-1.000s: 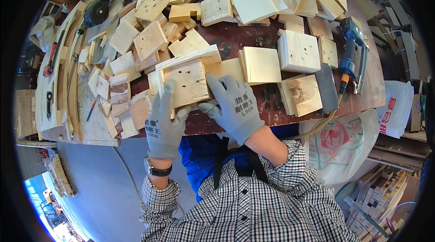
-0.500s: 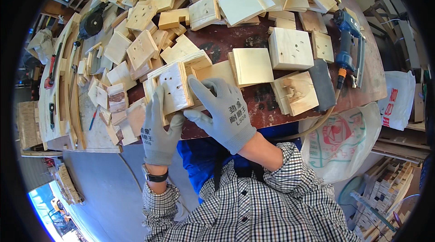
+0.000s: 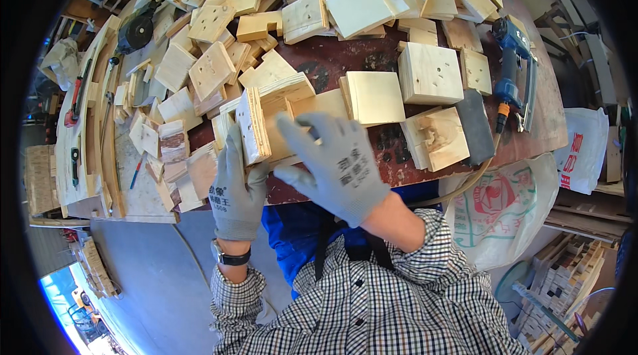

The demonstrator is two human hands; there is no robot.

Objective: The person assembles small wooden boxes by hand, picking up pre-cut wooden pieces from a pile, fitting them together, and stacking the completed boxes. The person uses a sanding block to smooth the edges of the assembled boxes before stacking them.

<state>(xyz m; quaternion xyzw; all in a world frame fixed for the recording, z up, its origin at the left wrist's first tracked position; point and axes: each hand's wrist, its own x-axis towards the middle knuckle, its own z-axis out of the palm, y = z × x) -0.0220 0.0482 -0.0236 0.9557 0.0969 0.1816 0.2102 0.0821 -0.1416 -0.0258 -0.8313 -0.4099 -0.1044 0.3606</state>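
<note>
**Plywood block tipped on edge at the near side of the table**

A square plywood block (image 3: 256,123) is held on edge near the front rim of the dark red table (image 3: 531,135), just beside a flat square block (image 3: 375,97). It is gripped by the gloved left hand (image 3: 234,185), fingers wrapped over its lower edge. The gloved right hand (image 3: 339,162) is spread open over the panel behind it, clasping nothing. The block is judged stiff, light and rough-faced; little slip is expected against the gloves, and the layered edges look the surest place to be taken. Loose offcuts (image 3: 212,69) are piled beyond, and a blue nail gun (image 3: 508,66) lies at the right.
</note>
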